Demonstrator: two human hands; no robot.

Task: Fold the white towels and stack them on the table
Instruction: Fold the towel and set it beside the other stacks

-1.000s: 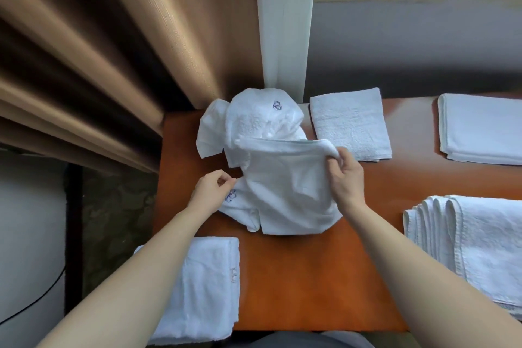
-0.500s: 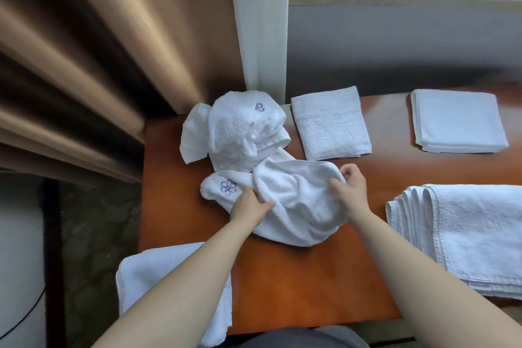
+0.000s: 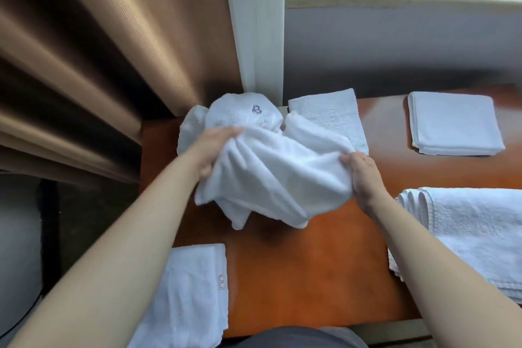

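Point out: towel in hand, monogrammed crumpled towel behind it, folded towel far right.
towel in hand [image 3: 279, 178], head view, middle of the bunched cloth.
monogrammed crumpled towel [image 3: 243, 113], head view, top of the mound left of the monogram.
folded towel far right [image 3: 454, 121], head view, centre of its top face.

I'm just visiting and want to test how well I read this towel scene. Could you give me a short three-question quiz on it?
1. True or false: both hands grip the same crumpled towel.
2. Which lies at the table's far right corner? A) a flat folded towel B) a bundled towel with a stitched logo C) a pile of layered towels
3. Fill in: the bundled towel with the logo sits just beyond the ___ hand.

Key
1. True: the left hand and right hand each grip one side.
2. A, the flat folded towel.
3. Left.
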